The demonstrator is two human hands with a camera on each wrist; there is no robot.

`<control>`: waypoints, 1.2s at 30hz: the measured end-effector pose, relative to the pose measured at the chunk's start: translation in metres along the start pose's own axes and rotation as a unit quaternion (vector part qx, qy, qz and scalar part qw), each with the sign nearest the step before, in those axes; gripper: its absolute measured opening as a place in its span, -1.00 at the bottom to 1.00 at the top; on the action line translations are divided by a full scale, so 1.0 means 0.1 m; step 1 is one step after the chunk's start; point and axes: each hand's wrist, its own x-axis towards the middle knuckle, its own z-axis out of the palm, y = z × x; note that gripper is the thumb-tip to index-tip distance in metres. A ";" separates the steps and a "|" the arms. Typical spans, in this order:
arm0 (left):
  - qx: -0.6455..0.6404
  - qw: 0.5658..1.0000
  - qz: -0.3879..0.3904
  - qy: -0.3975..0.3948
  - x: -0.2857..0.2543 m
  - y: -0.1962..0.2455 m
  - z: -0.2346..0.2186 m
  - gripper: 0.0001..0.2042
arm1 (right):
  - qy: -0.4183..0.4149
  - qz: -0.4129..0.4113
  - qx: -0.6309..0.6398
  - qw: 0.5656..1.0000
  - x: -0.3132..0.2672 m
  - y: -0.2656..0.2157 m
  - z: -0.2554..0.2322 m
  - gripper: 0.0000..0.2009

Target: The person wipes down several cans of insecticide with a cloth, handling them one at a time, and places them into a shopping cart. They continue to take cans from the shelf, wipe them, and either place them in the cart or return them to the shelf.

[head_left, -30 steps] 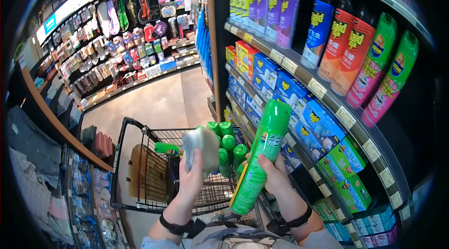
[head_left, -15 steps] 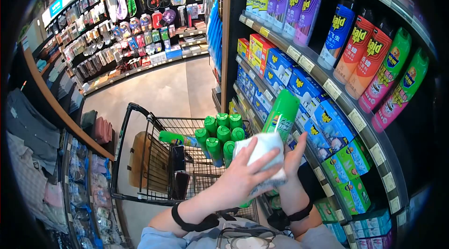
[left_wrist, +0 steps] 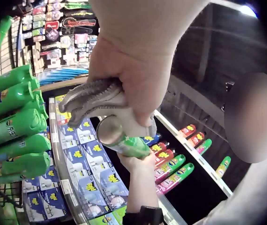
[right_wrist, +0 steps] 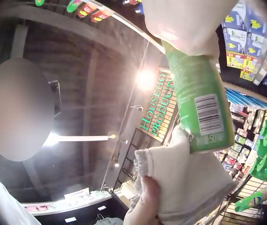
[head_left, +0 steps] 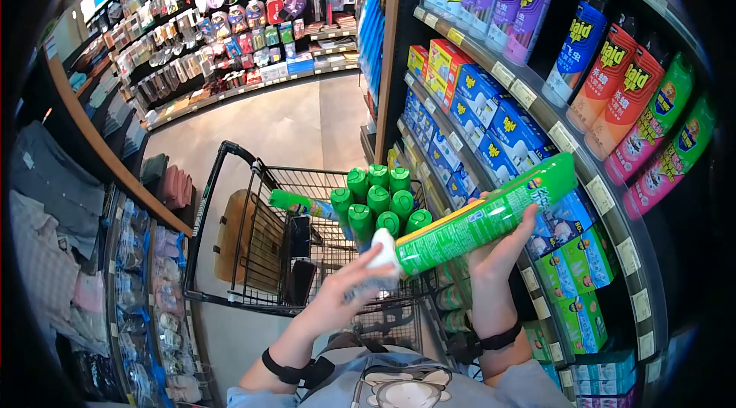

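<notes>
My right hand [head_left: 500, 253] holds a green spray can [head_left: 483, 216] aslant, its cap end up to the right and its base toward my left hand. In my left hand [head_left: 333, 304] is a folded white and grey cloth [head_left: 386, 253], pinched between thumb and fingers right at the can's base. The left wrist view shows the cloth [left_wrist: 117, 105] just over the can's round metal bottom [left_wrist: 110, 131]. A barcode [right_wrist: 209, 115] faces the right wrist camera, with the cloth [right_wrist: 185, 183] against the base end.
A black wire shopping cart [head_left: 205, 193] stands ahead with several upright green cans [head_left: 378, 199] and one lying can [head_left: 290, 199]. To the right, shelves [head_left: 537, 105] hold spray cans and boxes. Folded clothes [head_left: 178, 184] and packets line the left.
The cloth moved from left of the can, across its side, to its base. The can swung from nearly upright to a low slant, cap toward the right shelf.
</notes>
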 end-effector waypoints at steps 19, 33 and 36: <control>-0.454 0.791 -0.361 0.194 0.07 -0.23 0.23 -0.70 | -0.168 -0.109 -0.195 0.960 -0.21 0.27 -0.33 -0.43; 0.112 0.983 -0.108 0.097 0.11 -0.08 0.21 -0.28 | -0.254 -0.075 -0.381 0.886 -0.39 0.56 -0.33 -0.26; 0.202 0.967 -0.107 0.116 0.13 -0.20 0.43 -0.26 | -0.263 -0.083 -0.438 0.856 -0.50 0.75 -0.25 -0.21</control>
